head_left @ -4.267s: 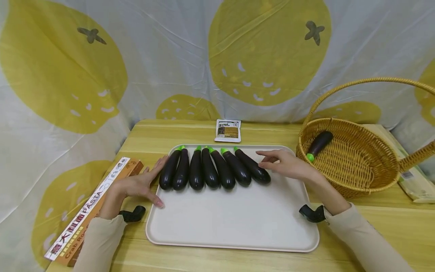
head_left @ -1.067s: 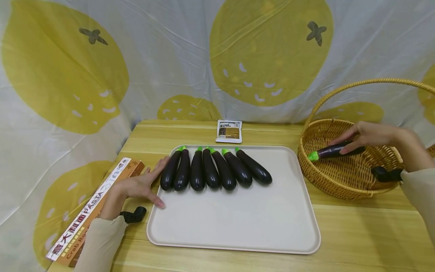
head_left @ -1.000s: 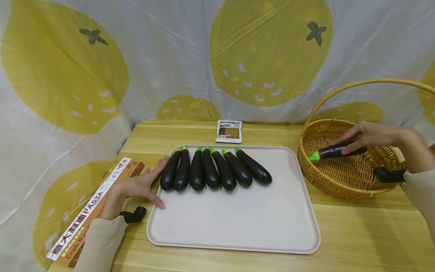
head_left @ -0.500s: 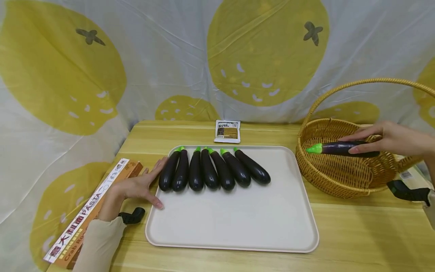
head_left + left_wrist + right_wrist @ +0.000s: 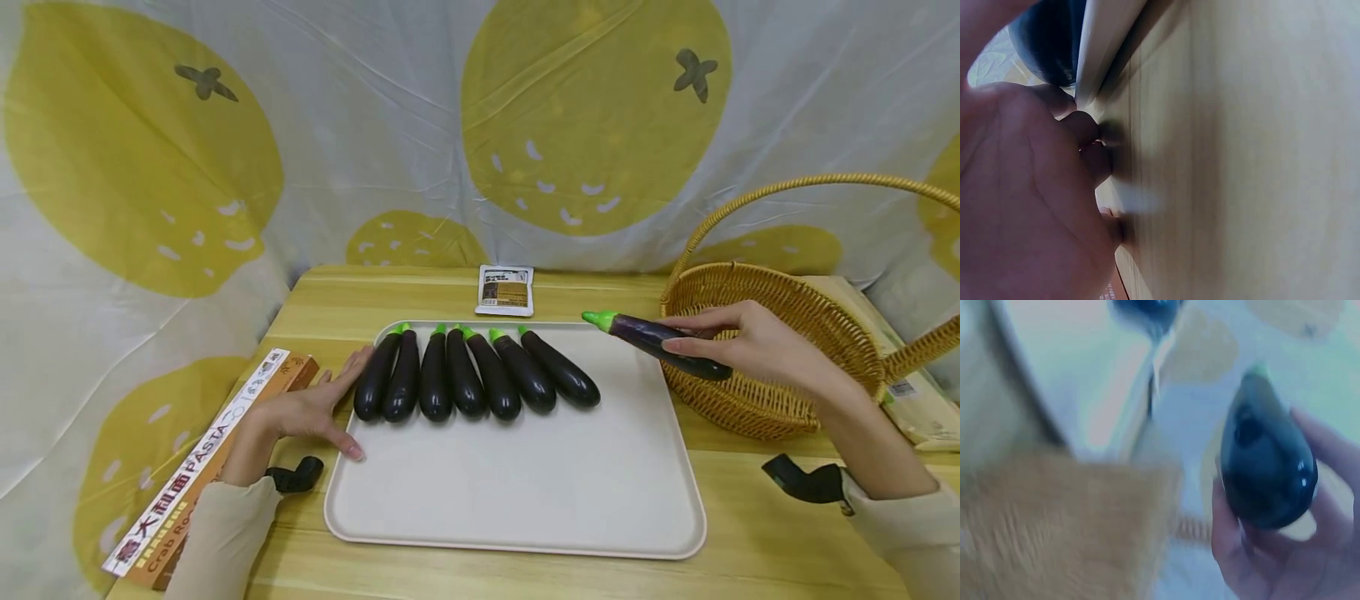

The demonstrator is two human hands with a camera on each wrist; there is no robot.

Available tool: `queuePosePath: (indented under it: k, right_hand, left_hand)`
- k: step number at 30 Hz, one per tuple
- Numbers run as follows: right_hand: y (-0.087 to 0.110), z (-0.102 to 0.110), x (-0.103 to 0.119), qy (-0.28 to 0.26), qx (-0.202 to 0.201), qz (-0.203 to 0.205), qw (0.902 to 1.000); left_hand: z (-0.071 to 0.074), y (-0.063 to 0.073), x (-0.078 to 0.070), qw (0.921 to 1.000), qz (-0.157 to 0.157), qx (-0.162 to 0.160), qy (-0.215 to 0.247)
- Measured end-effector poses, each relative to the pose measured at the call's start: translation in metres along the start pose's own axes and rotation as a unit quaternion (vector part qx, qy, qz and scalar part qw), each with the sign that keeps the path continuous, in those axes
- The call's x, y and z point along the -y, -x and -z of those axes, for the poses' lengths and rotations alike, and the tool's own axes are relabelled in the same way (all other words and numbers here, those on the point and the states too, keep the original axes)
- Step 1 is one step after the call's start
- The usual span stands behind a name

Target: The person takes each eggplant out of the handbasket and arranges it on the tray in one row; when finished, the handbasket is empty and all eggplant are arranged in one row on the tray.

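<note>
In the head view my right hand (image 5: 750, 340) grips a dark purple eggplant (image 5: 660, 342) by its thick half. Its green stem end points left, over the right edge of the white tray (image 5: 517, 492). The right wrist view shows the same eggplant (image 5: 1266, 462) between thumb and fingers. Several more eggplants (image 5: 436, 379) lie side by side along the tray's back left, stems toward the back. At the tray's left edge my left hand (image 5: 307, 410) rests with fingers spread, the thumb over the rim and the fingertips near the leftmost eggplant.
A wicker basket (image 5: 757, 408) with a tall handle stands right of the tray, and a pale package (image 5: 918, 417) lies behind it. A pasta box (image 5: 202, 471) lies along the left side. Behind the tray is a small packet (image 5: 505, 291). A lemon-print cloth hangs at the back.
My right hand has taken the eggplant out of the basket and carried it left to the tray's right edge. The left hand and the row of eggplants have stayed put.
</note>
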State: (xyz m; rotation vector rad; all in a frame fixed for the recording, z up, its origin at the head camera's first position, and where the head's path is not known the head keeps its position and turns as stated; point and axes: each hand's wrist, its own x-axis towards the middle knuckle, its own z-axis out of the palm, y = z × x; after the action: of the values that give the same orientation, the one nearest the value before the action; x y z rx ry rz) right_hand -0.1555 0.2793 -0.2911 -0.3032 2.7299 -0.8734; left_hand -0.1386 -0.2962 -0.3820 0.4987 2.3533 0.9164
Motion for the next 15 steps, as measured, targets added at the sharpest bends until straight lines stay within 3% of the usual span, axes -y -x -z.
queuePosePath:
  k: [8,15]
  right_hand:
    - [-0.024,-0.05,0.032,-0.034,-0.04,-0.01,0.9986]
    - [-0.043,-0.08,0.043,0.0,-0.072,-0.01,0.9974]
  left_hand:
    - [0.0,0.001,0.0,1.0,0.004,-0.002,0.0]
    - [0.0,0.0,0.001,1.0,0.001,-0.002,-0.007]
